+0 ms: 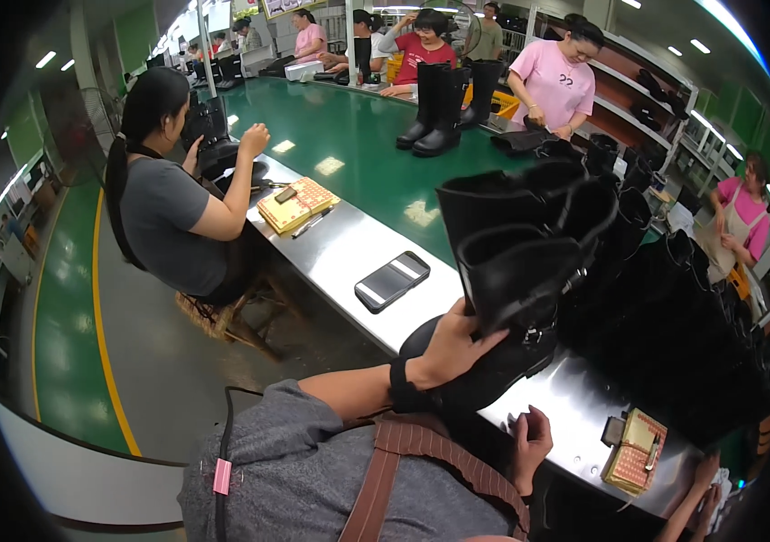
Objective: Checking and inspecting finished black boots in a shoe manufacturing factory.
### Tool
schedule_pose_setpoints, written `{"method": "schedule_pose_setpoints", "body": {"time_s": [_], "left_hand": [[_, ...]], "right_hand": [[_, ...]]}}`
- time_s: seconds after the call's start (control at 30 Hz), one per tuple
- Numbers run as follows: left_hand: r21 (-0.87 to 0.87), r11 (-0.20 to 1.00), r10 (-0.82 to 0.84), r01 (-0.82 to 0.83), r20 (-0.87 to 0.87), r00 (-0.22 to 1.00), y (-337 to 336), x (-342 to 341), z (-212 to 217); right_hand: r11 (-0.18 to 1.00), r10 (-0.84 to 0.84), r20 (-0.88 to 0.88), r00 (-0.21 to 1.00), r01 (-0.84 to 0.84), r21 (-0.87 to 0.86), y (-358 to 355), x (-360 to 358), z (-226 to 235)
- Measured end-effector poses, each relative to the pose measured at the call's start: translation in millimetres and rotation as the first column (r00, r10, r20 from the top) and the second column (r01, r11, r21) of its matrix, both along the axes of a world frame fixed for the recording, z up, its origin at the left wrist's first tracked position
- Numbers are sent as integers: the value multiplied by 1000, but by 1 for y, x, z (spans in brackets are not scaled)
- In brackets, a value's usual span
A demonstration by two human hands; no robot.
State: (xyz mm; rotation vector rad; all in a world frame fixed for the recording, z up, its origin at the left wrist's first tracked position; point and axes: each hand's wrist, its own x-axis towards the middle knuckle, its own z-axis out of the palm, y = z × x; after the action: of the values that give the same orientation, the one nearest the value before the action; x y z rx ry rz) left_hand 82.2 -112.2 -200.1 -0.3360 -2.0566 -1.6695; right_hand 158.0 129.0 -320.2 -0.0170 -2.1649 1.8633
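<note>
A black leather boot [516, 352] with metal buckles is at the metal edge of the bench, right in front of me. My left hand [459, 348] is closed on its side, thumb and fingers pressed against the dark leather. Just below the boot, my right hand [531, 444] is curled with its fingertips together. Something small and dark shows at those fingertips, too unclear to name. More tall black boots [529, 203] stand directly behind, their open tops overlapping, so where one ends and another starts is partly hidden.
Rows of black boots [674, 334] crowd the right. A phone [392, 282] lies on the metal strip [322, 262]; yellow-and-red pads [297, 204] lie farther along. Another pad [635, 452] is near my right hand. A co-worker [172, 190] sits left; another person's hands [699, 492] show lower right.
</note>
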Motion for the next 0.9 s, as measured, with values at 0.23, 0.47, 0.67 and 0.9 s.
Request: {"method": "schedule_pose_setpoints", "body": {"time_s": [0.23, 0.47, 0.67, 0.9], "left_hand": [[-23, 956, 275, -291, -257, 926, -90, -15, 79], [-204, 878, 373, -432, -273, 887, -151, -130, 109], [-228, 891, 363, -392, -160, 918, -142, -301, 75], [-290, 792, 480, -537, -248, 842, -115, -537, 51]], "right_hand": [[999, 9, 45, 999, -8, -37, -12, -10, 16], [953, -34, 4, 999, 31, 300, -28, -30, 22], [884, -104, -6, 995, 95, 458, -28, -43, 10], [807, -74, -36, 997, 81, 585, -9, -45, -24]]}}
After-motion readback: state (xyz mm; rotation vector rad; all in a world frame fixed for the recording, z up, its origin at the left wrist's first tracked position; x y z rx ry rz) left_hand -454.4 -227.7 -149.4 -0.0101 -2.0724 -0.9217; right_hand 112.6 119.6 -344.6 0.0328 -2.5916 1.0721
